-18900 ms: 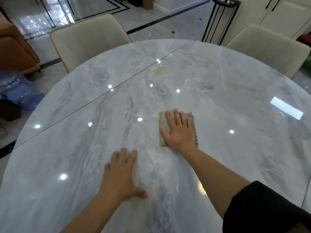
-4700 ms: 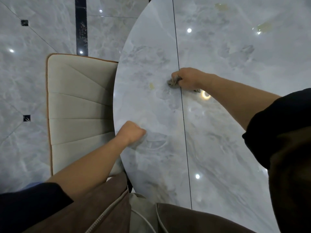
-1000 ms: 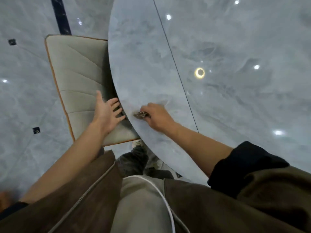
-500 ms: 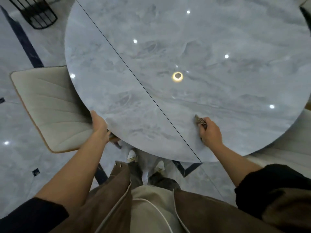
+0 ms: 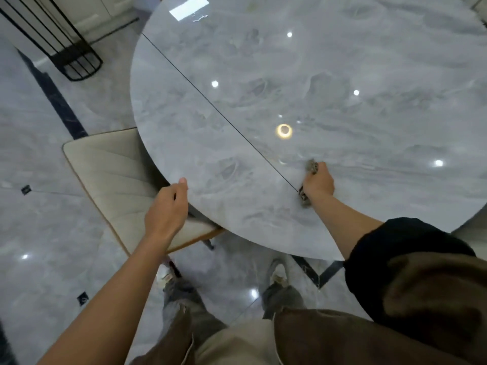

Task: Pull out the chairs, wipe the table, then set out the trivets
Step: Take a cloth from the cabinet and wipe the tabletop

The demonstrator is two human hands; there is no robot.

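Observation:
The round grey marble table (image 5: pixel 329 75) fills the upper right, with a thin dark seam running across it. My right hand (image 5: pixel 319 183) grips a crumpled grey-brown cloth (image 5: pixel 312 166) and presses it on the tabletop right beside the seam, near the front edge. My left hand (image 5: pixel 168 206) holds the table's near-left rim, thumb on top and fingers hidden beneath. A cream padded chair (image 5: pixel 110 180) stands at the left with its seat partly under the table, just below my left hand. No trivets are in view.
A black wire rack (image 5: pixel 76 59) stands on the glossy tiled floor at the upper left. A pale chair seat (image 5: pixel 470 233) shows at the right edge under the table rim. My feet (image 5: pixel 276 277) stand close to the table's front edge.
My right hand has slid the cloth from the rim by the chair rightward and inward, and it now sits by the seam. My left hand left the chair seat and took the table rim.

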